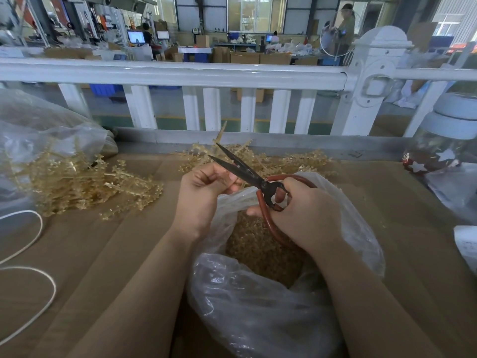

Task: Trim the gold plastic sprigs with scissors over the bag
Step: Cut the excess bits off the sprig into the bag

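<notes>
Bag [258,319] nearest, mouth open, full of gold trimmings. Just above bag: right hand [307,215] curled thru scissors [247,174] handles, blades apart; left hand [204,192] pinches thin sprig [233,182]. Sprig prob light, springy, brittle: hold stem near cut. Beyond bag: uncut sprigs [284,161].

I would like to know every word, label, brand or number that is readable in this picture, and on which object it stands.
No text can be read.
Paper sheet at the right edge: faint print, too blurred.
Monitors in the background: lit, content too small.
Red jar: white star shapes only, no letters.
Scissors: no visible mark.
</notes>
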